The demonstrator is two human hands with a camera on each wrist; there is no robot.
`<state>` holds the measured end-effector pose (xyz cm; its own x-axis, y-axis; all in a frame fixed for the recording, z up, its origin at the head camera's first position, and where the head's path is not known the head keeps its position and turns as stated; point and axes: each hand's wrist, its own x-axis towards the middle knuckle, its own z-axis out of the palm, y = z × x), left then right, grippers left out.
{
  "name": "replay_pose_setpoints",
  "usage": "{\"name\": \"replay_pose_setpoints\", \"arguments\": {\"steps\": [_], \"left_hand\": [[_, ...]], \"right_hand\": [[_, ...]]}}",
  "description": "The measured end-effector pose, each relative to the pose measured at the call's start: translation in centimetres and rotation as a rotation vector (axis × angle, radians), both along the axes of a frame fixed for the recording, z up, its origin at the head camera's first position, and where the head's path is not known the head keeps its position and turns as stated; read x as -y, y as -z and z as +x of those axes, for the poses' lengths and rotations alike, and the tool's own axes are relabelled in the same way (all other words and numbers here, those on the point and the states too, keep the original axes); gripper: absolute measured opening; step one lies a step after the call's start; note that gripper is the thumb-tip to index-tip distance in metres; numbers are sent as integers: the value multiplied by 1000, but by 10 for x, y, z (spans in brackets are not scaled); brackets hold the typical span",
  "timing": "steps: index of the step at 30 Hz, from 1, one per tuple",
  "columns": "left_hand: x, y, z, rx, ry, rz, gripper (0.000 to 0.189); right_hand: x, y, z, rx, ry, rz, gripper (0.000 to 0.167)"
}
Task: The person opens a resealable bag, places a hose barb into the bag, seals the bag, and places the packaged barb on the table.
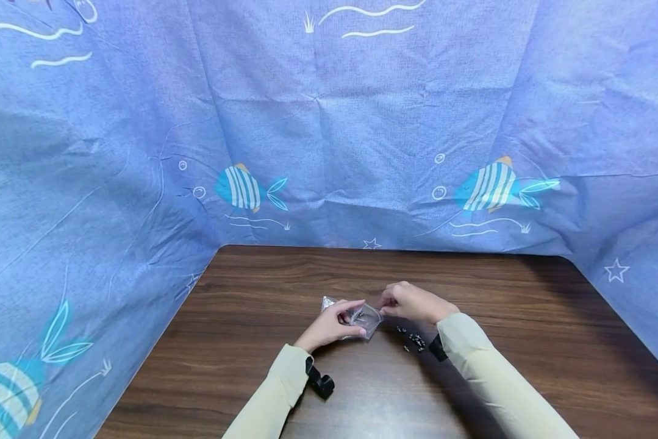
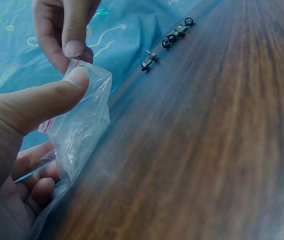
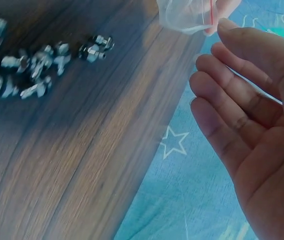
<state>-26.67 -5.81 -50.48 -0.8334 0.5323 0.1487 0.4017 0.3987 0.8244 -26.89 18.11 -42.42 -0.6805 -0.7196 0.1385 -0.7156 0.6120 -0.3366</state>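
Observation:
My left hand point(image 1: 336, 323) holds a clear zip bag point(image 2: 84, 135) between thumb and fingers, with its red-striped mouth spread apart. A small dark metal piece point(image 1: 361, 314) shows inside the bag. My right hand point(image 1: 411, 302) is at the bag's mouth, its fingertips right beside the rim. In the right wrist view the fingers point(image 3: 222, 117) are loosely bent, and nothing shows between thumb and fingers. Several small screw-like metal pieces with black rings point(image 3: 41, 62) lie on the table below the right hand.
The dark wood-grain table point(image 1: 285, 274) ends at a blue fish-print cloth point(image 1: 361, 134) hanging behind and at the sides. Black wrist straps point(image 1: 320, 383) are worn over both cream sleeves point(image 1: 493, 366). Another shiny plastic corner point(image 1: 327, 302) shows behind the left hand.

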Motion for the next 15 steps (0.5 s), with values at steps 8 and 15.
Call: {"name": "replay_pose_setpoints", "arguments": {"steps": [8,15], "left_hand": [[0,0,0,2,-2,7,65],[0,0,0,5,-5,7,65]], "right_hand": [[-16,5,1,10,29,17,8],[-25,12,5,120,62,24,8]]}}
